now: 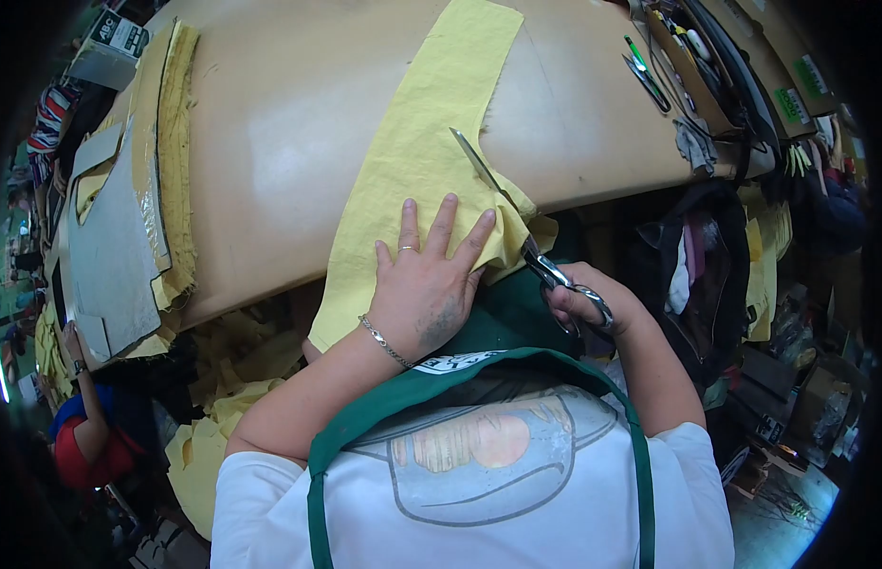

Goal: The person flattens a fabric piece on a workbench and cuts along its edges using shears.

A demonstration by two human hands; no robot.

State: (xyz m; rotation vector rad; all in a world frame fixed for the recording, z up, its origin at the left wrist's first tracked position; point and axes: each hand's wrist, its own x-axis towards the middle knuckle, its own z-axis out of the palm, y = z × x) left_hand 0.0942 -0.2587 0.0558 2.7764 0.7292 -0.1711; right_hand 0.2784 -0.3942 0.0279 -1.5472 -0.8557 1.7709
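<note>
A long piece of yellow fabric (417,114) lies over the table and hangs past its near edge. Pressed flat on it, fingers spread, is my left hand (427,284), with a ring and a chain bracelet. My right hand (588,299) grips the handles of large metal scissors (545,266) at the table's near edge. The scissors point up and left; one blade lies over the fabric, and the fabric bunches around the blades. The lower blade is hidden under the cloth.
The brown table (270,123) holds a grey board and stacked yellow fabric (180,161) at the left. Small green-handled snips (647,81) and a grey rag (694,144) lie at the right. A co-worker in red (90,436) is at the far left.
</note>
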